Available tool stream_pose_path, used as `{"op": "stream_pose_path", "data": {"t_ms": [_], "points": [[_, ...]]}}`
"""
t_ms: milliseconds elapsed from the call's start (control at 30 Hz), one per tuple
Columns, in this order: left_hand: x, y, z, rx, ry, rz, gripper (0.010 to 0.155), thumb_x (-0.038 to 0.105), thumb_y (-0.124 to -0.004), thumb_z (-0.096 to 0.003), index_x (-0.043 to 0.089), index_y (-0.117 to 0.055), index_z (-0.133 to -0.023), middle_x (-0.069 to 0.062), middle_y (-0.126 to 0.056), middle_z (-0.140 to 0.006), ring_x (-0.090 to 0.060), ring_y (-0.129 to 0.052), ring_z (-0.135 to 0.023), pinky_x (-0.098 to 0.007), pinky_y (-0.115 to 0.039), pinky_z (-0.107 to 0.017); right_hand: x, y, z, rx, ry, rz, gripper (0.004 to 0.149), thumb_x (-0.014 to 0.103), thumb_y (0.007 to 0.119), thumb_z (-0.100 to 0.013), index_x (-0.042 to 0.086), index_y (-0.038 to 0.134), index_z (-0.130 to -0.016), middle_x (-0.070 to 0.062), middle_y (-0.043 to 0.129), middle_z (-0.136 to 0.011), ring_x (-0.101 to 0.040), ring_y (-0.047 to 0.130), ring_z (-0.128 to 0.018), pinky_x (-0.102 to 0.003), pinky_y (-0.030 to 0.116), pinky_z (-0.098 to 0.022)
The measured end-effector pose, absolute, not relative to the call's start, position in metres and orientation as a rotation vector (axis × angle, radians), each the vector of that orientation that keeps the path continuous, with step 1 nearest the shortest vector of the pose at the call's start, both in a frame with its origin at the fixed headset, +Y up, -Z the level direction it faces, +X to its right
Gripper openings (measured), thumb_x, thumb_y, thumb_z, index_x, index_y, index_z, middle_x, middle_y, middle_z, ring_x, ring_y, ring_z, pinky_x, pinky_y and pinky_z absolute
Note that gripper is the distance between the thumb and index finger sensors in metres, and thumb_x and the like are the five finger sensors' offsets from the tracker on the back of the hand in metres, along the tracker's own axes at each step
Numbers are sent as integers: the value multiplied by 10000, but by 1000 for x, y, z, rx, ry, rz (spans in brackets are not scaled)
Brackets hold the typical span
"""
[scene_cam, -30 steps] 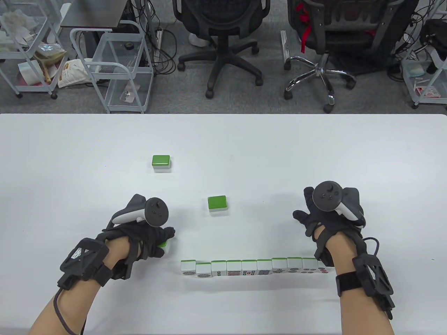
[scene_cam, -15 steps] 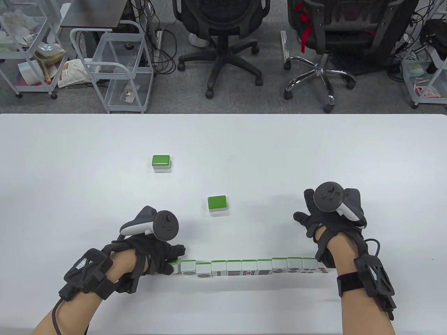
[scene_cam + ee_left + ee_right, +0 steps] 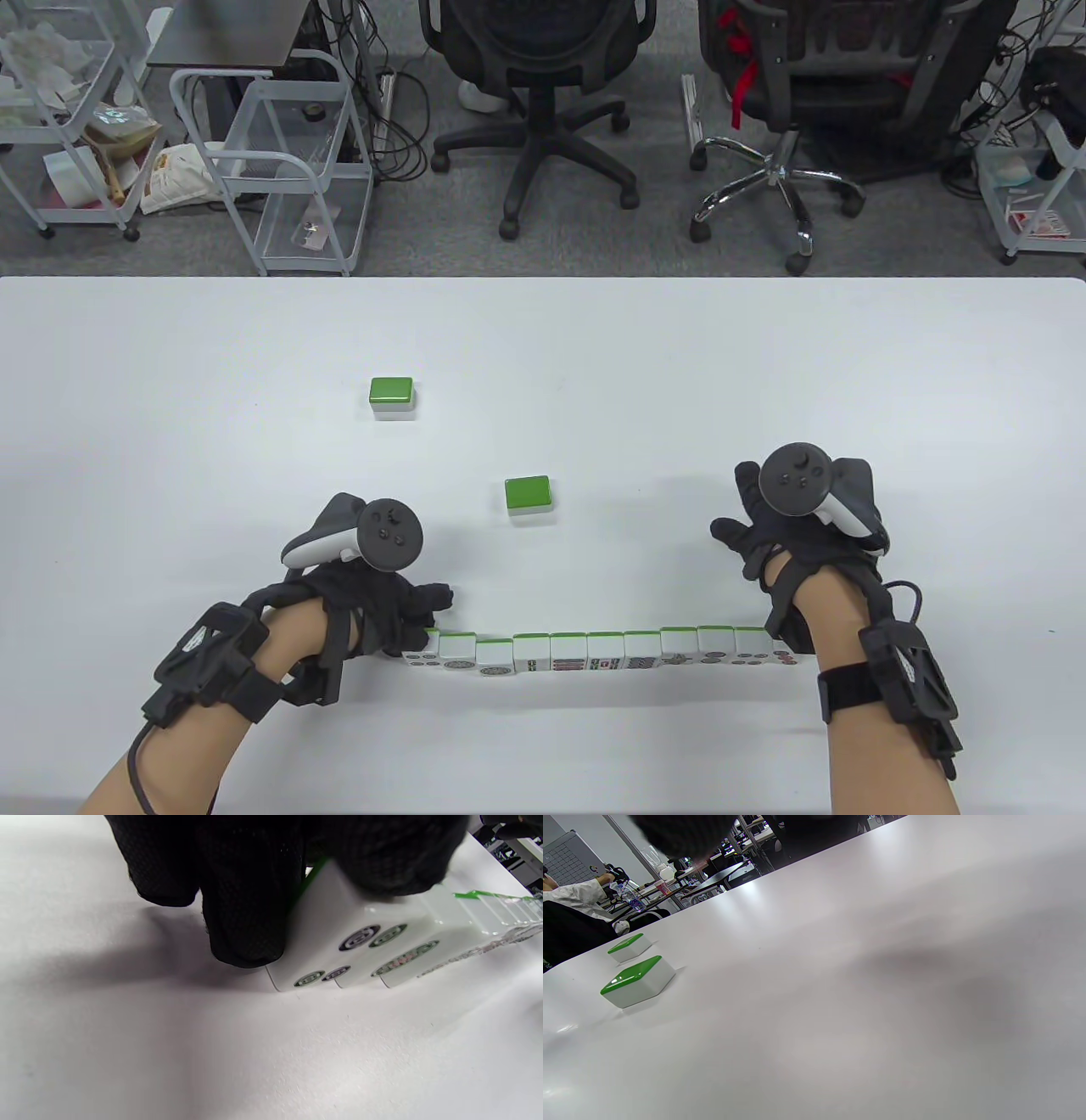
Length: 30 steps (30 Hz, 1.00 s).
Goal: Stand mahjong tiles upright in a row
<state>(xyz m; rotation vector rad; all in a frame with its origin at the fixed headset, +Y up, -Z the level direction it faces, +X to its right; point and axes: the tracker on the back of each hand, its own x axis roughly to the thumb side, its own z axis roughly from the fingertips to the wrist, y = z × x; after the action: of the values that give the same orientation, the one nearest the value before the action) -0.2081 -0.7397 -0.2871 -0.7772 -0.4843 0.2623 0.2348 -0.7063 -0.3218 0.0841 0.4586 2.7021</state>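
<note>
A row of upright green-backed mahjong tiles stands near the table's front edge, faces toward me. My left hand grips the tile at the row's left end; in the left wrist view its fingers wrap that tile, which touches its neighbour. My right hand rests spread on the table behind the row's right end and holds nothing. Two tiles lie face down: one behind the row, also in the right wrist view, and one farther back left.
The white table stretches back to its far edge. Office chairs and wire carts stand on the floor beyond it.
My left hand brought a tile from the left down to the row's left end and set it upright against the end tile. The right hand stayed put.
</note>
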Motion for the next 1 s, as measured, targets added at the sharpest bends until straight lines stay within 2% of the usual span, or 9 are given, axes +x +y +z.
{"op": "stream_pose_path", "data": {"t_ms": [100,233,300,367,467,533,667,900,1000], "points": [[-214,-720,-301,-591,-423,143,713,496,-779,-268,338,-580,-935,98,-858,-919,-132,-1070,-673,-424,-807,-622,235,-706,-322,84,453,2701,821,493,726,-355,84,392,-983,-295,245,-1030,-643,341,-899,-734,460,-584],[-225,-694,-333,-311,-299,-73,733,479,-787,-287,402,-494,-955,146,-714,-1027,-137,-937,-858,-457,-719,-702,236,-706,-321,80,455,2697,821,493,726,-355,85,391,-983,-294,244,-1030,-640,340,-902,-734,459,-585],[-230,-688,-353,-270,-239,-103,747,493,-781,-287,430,-460,-959,148,-611,-1076,-148,-861,-925,-467,-679,-724,235,-706,-321,81,457,2696,822,493,726,-355,84,390,-984,-296,244,-1030,-638,342,-903,-735,459,-584],[-232,-689,-379,-277,-178,-162,745,478,-776,-298,485,-417,-951,160,-486,-1116,-170,-767,-995,-478,-635,-746,233,-704,-321,94,451,2706,821,494,726,-355,86,390,-984,-296,245,-1030,-640,342,-902,-734,460,-584],[-230,-699,-407,-311,-193,-269,736,418,-765,-320,583,-366,-917,216,-289,-1135,-201,-577,-1103,-493,-550,-789,231,-703,-322,106,445,2711,821,493,726,-354,86,391,-984,-294,245,-1031,-637,343,-904,-734,459,-585],[-228,-708,-423,-325,-194,-294,747,392,-763,-326,608,-340,-902,233,-228,-1126,-220,-520,-1130,-501,-534,-799,231,-703,-322,113,446,2710,821,492,727,-354,87,391,-984,-294,244,-1031,-643,339,-899,-734,458,-586],[-224,-727,-444,-291,-175,-271,738,355,-759,-337,628,-348,-886,267,-268,-1124,-221,-525,-1145,-499,-550,-805,231,-703,-322,120,447,2714,821,492,728,-355,87,390,-984,-295,244,-1031,-636,341,-905,-735,457,-586],[-221,-751,-475,-322,-142,-277,730,349,-737,-342,650,-335,-872,263,-178,-1107,-301,-463,-1154,-522,-573,-808,232,-701,-323,138,435,2704,811,489,729,-357,100,396,-985,-251,257,-1047,-633,338,-907,-734,453,-588],[-219,-758,-483,-379,-139,-306,696,344,-735,-346,636,-392,-876,265,-270,-1117,-285,-504,-1151,-542,-589,-799,233,-700,-323,147,432,2698,789,486,732,-360,128,415,-988,-195,275,-1062,-625,341,-911,-733,450,-589]]}}
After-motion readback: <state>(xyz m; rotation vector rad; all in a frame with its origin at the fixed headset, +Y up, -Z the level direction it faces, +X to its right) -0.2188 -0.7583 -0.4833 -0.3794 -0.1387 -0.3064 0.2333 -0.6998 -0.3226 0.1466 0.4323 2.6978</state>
